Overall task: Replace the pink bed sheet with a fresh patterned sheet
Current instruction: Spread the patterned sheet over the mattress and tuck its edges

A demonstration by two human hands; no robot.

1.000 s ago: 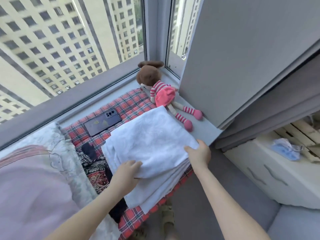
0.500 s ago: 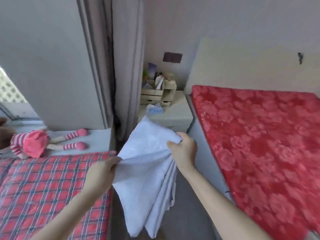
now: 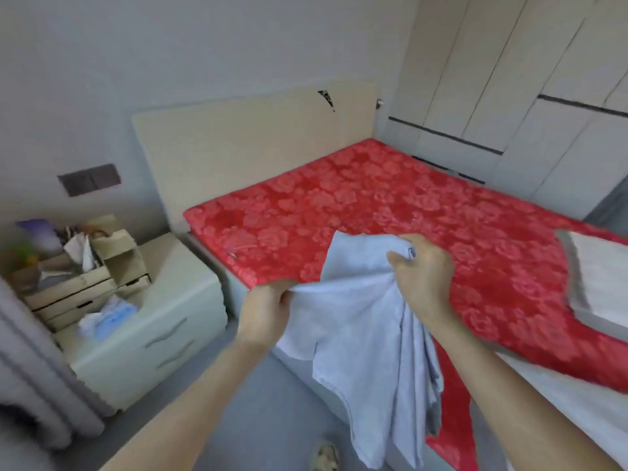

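Note:
A folded white sheet with a faint embossed pattern hangs between both hands in front of the bed's near left corner. My left hand pinches its left edge. My right hand grips a bunched upper corner, over the bed. Folded layers droop down toward the floor. The bed is covered by a red cover with a rose pattern, lying flat up to the cream headboard.
A cream nightstand with a wooden organiser and a blue cloth stands left of the bed. A folded grey-white item lies on the bed's right side. Wardrobe doors line the far right. Grey curtain at the left edge.
I have turned from the window seat to the bed, carrying the white sheet off the plaid cushion. The sheet now hangs partly unfolded, and my right hand is bunched higher over the red cover.

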